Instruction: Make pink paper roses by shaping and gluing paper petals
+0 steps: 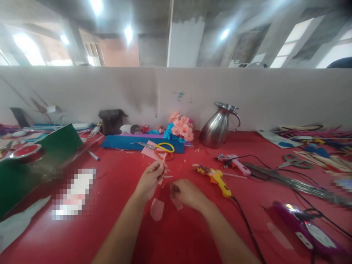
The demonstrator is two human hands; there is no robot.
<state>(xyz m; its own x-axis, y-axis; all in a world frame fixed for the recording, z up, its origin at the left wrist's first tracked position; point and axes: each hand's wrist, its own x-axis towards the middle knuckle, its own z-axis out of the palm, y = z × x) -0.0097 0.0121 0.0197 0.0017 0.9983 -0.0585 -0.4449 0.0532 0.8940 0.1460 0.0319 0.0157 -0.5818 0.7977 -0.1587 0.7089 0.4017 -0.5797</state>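
Observation:
My left hand [151,178] is closed, pinching a thin rolled strip of pink paper [164,158] that points upward from the fingertips. Beside it, my right hand [188,192] is slightly blurred, its curled fingers closed on a pink paper petal [176,204] that hangs below them. Another pink paper petal [157,209] with a rounded end lies on the red table between my forearms. Just beyond my left hand, yellow-and-orange-handled scissors [162,147] rest partly on a pink paper sheet [148,150] and a blue sheet [121,143].
A yellow glue gun [221,182] and a pink glue gun [239,165] lie at the right, with trailing cords. Behind stand a bunch of peach paper flowers [182,129] and a steel jug [216,126]. A purple device [305,227] sits front right; a green board [59,146] is left.

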